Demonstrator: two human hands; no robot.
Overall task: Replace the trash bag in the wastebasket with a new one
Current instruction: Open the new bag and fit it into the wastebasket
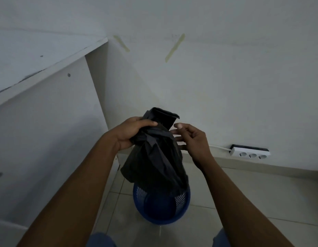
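Left hand [130, 134] clamps the bunched black trash bag [154, 161], right hand [192, 141] loose-fingered at its 3 o'clock. It dangles above the blue wastebasket [163, 220] at 6 o'clock. Best now: find the mouth, shake it open.

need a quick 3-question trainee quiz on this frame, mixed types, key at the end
1. True or false: the left hand grips the black trash bag near its top.
2. The blue mesh wastebasket stands on: A) the tiled floor B) a chair C) a shelf.
3. Fill in: the white power strip by the wall shows ___ sockets.

Key: 1 true; 2 A; 3 three.
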